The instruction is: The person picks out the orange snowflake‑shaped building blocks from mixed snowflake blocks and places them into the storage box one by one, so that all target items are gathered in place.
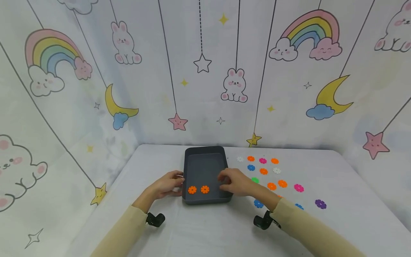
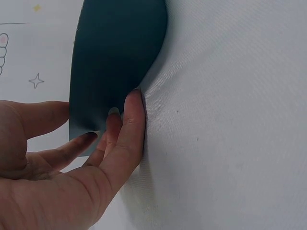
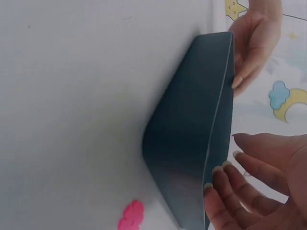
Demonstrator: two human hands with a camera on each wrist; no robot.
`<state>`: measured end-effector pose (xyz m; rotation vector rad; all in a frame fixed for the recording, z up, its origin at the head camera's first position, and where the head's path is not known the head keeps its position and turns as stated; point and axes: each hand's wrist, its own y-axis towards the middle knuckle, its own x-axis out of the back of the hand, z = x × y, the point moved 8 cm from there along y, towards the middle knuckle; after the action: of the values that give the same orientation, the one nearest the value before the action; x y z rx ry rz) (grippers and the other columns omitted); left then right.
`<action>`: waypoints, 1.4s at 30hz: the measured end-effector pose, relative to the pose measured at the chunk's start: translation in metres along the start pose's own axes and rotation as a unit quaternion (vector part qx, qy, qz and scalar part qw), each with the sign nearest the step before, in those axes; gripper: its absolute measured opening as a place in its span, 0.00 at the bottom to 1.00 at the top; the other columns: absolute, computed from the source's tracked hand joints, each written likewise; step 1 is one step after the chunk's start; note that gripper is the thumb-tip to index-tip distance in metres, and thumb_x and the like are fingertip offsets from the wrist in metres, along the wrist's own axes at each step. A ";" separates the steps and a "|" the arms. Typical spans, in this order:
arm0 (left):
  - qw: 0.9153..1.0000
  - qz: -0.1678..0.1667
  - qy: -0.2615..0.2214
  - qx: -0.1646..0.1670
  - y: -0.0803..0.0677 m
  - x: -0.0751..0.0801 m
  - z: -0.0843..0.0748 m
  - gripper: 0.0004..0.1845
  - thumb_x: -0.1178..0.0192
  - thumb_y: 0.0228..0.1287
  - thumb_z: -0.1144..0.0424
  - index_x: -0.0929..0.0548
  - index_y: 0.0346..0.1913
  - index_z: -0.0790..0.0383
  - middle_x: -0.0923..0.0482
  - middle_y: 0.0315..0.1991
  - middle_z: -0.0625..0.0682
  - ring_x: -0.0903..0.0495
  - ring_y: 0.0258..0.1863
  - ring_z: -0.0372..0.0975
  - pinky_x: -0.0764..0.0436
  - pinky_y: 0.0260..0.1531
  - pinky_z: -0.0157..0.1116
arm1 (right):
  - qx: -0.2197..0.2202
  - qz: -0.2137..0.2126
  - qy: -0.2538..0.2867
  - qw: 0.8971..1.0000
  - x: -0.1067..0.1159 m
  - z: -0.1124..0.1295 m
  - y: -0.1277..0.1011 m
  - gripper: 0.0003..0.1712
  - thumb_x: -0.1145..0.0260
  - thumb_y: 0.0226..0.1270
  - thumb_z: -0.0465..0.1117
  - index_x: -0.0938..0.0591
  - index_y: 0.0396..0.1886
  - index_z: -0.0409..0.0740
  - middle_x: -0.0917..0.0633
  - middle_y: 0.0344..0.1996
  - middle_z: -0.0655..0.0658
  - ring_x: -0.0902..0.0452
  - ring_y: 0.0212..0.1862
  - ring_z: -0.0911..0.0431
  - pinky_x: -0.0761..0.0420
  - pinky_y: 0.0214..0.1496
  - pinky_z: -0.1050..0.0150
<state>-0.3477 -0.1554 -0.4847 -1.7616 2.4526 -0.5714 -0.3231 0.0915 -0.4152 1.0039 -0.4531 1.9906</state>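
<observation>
A dark grey rectangular tray lies on the white table. Two orange flower-shaped discs rest inside its near end. My left hand holds the tray's left side; in the left wrist view several fingers lie along the outer wall and another digit passes behind the rim. Over the right rim, near the front, reaches my right hand, its fingers loosely bent. The right wrist view shows that thumb and the fingertips apart, with nothing visible between them.
Right of the tray, several loose flower-shaped discs lie spread on the table, among them a pink one, a purple one, a white one and a blue one. My right forearm partly covers some. A patterned curtain stands behind the table.
</observation>
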 end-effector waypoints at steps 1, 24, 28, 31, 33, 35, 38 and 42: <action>1.000 -0.001 0.000 0.000 0.000 0.000 0.000 0.26 0.49 0.80 0.66 0.37 0.74 0.69 0.32 0.68 0.68 0.25 0.60 0.56 0.13 0.48 0.51 | 0.004 -0.002 0.002 1.000 0.003 -0.001 -0.002 0.14 0.28 0.67 0.33 0.16 0.50 0.37 0.15 0.46 0.40 0.22 0.39 0.56 0.17 0.41 0.68; 1.000 0.002 0.000 -0.004 -0.001 -0.001 -0.001 0.25 0.48 0.79 0.66 0.36 0.73 0.71 0.31 0.67 0.67 0.23 0.58 0.54 0.13 0.47 0.51 | -0.026 -0.075 -0.056 0.995 0.095 -0.064 -0.081 0.11 0.28 0.66 0.36 0.16 0.47 0.40 0.15 0.40 0.48 0.23 0.42 0.56 0.17 0.43 0.66; 1.000 0.003 -0.003 -0.005 0.000 -0.001 -0.001 0.25 0.49 0.79 0.67 0.36 0.74 0.71 0.30 0.66 0.67 0.23 0.58 0.54 0.13 0.46 0.50 | -0.032 -0.091 -0.072 0.993 0.109 -0.081 -0.094 0.12 0.27 0.67 0.37 0.16 0.48 0.39 0.15 0.41 0.46 0.23 0.42 0.55 0.16 0.44 0.63; 1.000 0.002 -0.005 -0.006 0.000 -0.001 -0.002 0.25 0.49 0.79 0.67 0.36 0.74 0.71 0.30 0.66 0.67 0.23 0.57 0.54 0.13 0.45 0.49 | -0.041 -0.098 -0.082 0.991 0.117 -0.095 -0.102 0.13 0.27 0.67 0.38 0.16 0.48 0.38 0.14 0.42 0.44 0.22 0.42 0.55 0.16 0.46 0.61; 1.000 0.003 -0.005 -0.006 -0.001 -0.001 -0.003 0.25 0.49 0.80 0.67 0.36 0.73 0.71 0.30 0.66 0.67 0.23 0.57 0.53 0.13 0.45 0.49 | -0.051 -0.099 -0.085 0.990 0.120 -0.104 -0.107 0.14 0.27 0.67 0.38 0.16 0.49 0.37 0.14 0.42 0.44 0.21 0.43 0.55 0.16 0.46 0.61; 1.000 0.003 -0.006 -0.006 -0.001 -0.001 -0.004 0.25 0.50 0.80 0.67 0.36 0.73 0.71 0.30 0.66 0.67 0.23 0.56 0.53 0.13 0.45 0.49 | -0.063 -0.100 -0.087 0.989 0.123 -0.114 -0.110 0.15 0.27 0.67 0.38 0.16 0.50 0.37 0.14 0.43 0.44 0.21 0.43 0.54 0.17 0.44 0.65; 1.000 0.004 -0.005 -0.007 -0.001 -0.001 -0.004 0.24 0.50 0.80 0.67 0.36 0.73 0.71 0.30 0.66 0.67 0.22 0.56 0.53 0.13 0.45 0.49 | -0.078 -0.099 -0.086 0.988 0.125 -0.128 -0.114 0.16 0.27 0.66 0.37 0.17 0.51 0.34 0.14 0.43 0.42 0.21 0.43 0.53 0.17 0.42 0.68; 1.000 0.005 -0.004 -0.006 -0.001 -0.001 -0.002 0.25 0.49 0.80 0.67 0.36 0.73 0.71 0.30 0.66 0.67 0.23 0.57 0.53 0.13 0.46 0.49 | -0.091 -0.090 -0.087 0.988 0.125 -0.146 -0.117 0.18 0.27 0.66 0.38 0.17 0.52 0.32 0.14 0.42 0.41 0.21 0.43 0.53 0.18 0.41 0.70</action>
<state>-0.3470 -0.1538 -0.4823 -1.7513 2.4635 -0.5473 -0.3391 0.3159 -0.4124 1.0684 -0.6074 1.6771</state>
